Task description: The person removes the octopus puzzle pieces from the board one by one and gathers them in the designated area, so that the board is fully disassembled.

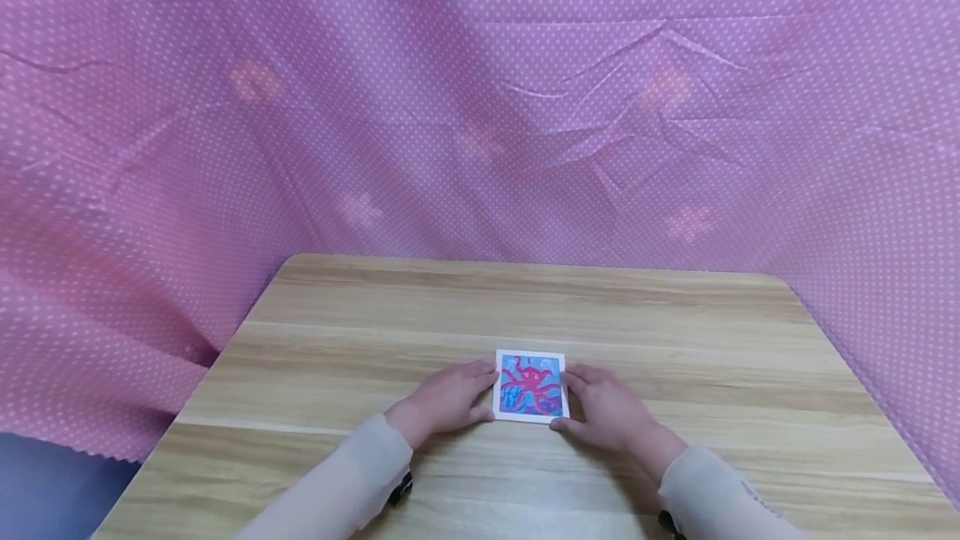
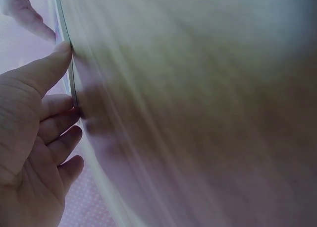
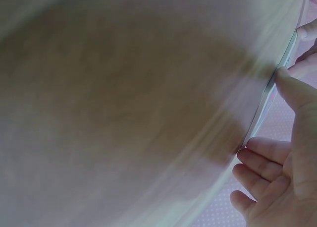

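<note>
A small square picture (image 1: 530, 386) with a white border lies on the table, showing a pink octopus on blue. My left hand (image 1: 452, 396) is at its left side, the thumb by the near corner and the fingertips along the edge. On the opposite side, my right hand (image 1: 607, 407) has its fingertips at the right edge and its thumb at the near right corner. From the left wrist, the thumb and fingers of the left hand (image 2: 37, 113) are spread along the picture's thin edge (image 2: 72, 78). The right wrist view shows the right hand (image 3: 282, 162) touching the edge similarly.
The wood-grain table (image 1: 360, 307) has rounded far corners. Pink dotted cloth (image 1: 480, 107) hangs behind it and along both sides. Light sleeves (image 1: 337, 473) cover both forearms, with a dark strap (image 1: 401, 488) under the left cuff.
</note>
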Action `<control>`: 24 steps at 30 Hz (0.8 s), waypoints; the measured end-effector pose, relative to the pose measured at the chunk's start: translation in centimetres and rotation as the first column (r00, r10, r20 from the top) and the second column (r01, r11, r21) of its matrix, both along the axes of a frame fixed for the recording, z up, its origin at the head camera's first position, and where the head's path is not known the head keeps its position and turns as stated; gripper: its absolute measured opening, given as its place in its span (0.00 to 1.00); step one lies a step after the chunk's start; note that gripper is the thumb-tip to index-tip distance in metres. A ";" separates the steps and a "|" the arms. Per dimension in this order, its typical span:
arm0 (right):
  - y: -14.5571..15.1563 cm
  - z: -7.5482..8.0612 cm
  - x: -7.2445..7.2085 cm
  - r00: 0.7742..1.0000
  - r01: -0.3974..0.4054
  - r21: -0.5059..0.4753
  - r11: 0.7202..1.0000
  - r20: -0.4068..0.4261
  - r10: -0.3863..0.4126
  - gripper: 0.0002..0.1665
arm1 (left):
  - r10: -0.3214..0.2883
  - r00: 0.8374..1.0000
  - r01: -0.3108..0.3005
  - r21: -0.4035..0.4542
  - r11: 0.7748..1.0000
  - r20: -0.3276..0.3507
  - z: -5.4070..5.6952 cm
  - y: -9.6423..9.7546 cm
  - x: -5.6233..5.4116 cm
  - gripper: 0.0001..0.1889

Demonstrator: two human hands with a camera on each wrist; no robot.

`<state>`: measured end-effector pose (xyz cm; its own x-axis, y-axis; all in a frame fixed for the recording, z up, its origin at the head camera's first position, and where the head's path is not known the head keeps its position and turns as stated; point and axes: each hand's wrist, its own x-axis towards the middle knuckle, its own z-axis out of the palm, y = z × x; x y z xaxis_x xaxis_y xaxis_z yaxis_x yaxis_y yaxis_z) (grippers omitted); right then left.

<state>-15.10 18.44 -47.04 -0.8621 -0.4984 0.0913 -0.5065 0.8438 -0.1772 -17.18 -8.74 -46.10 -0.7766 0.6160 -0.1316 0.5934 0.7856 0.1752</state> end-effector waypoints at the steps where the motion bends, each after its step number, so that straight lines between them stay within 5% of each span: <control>1: 0.0 0.0 0.0 1.000 -0.003 0.000 1.000 -0.002 0.003 0.46 | 0.001 1.000 -0.001 0.003 1.000 -0.001 0.0 -0.1 0.1 0.35; 16: -0.3 0.1 0.5 0.999 0.030 0.020 0.999 0.039 -0.031 0.47 | 0.004 1.000 -0.004 0.017 1.000 -0.002 -0.2 -0.3 0.6 0.35; 24: -0.3 0.3 0.3 0.995 0.076 -0.066 0.995 0.070 -0.071 0.43 | 0.007 1.000 -0.007 0.057 0.998 0.007 -0.2 -0.5 0.8 0.34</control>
<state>-14.78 18.18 -46.77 -0.9017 -0.4278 0.0630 -0.4282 0.8632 -0.2674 -16.34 -9.27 -46.33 -0.7803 0.6172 -0.1014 0.5866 0.7784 0.2236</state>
